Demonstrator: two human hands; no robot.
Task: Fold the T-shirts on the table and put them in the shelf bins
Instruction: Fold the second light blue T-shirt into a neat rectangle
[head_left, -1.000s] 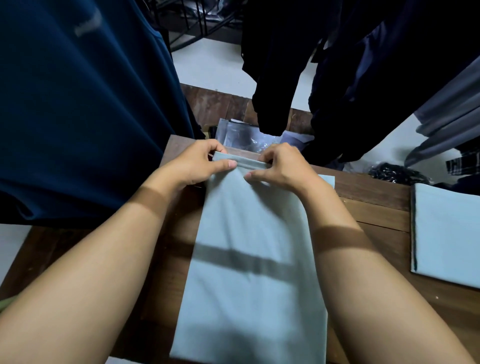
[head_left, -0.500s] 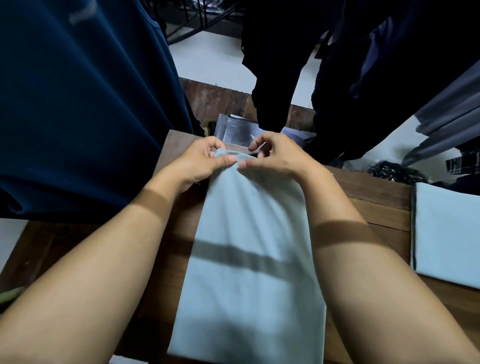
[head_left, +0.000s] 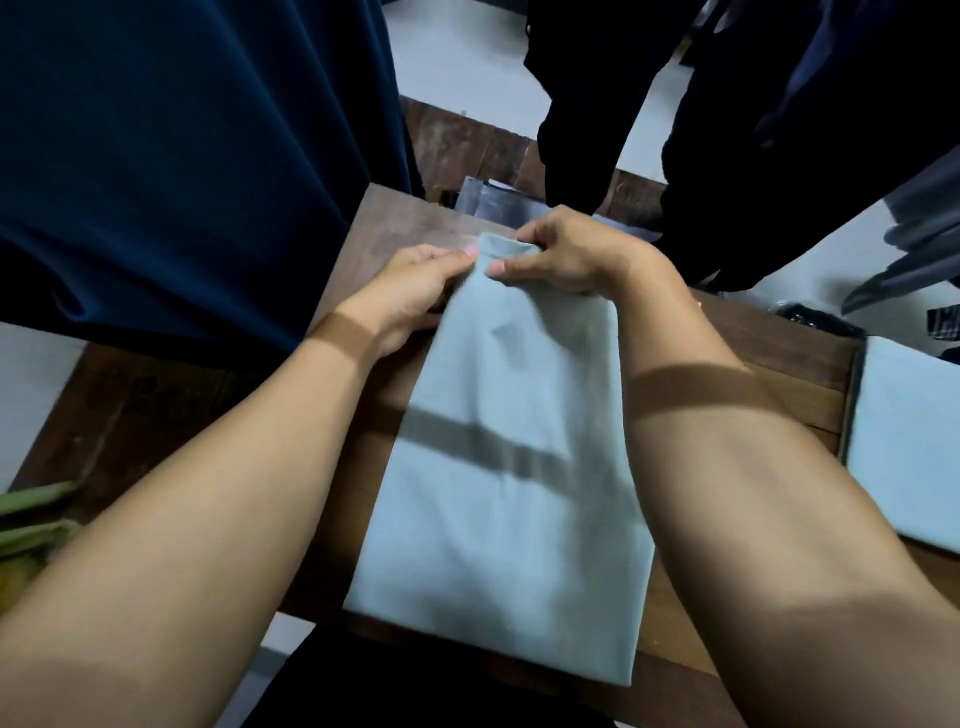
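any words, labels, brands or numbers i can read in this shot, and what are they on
No text can be read anywhere in this view.
Pale blue folded T-shirt in the middle: plain, no print or tag showing.
Second pale blue folded T-shirt at the right: plain.
Dark blue hanging garment: no mark in view.
Shiny plastic bags beyond the table: too blurred to tell.

forearms reach forward; left grip (head_left: 415, 288) and right grip (head_left: 566, 254) pinch, thumbs close together.
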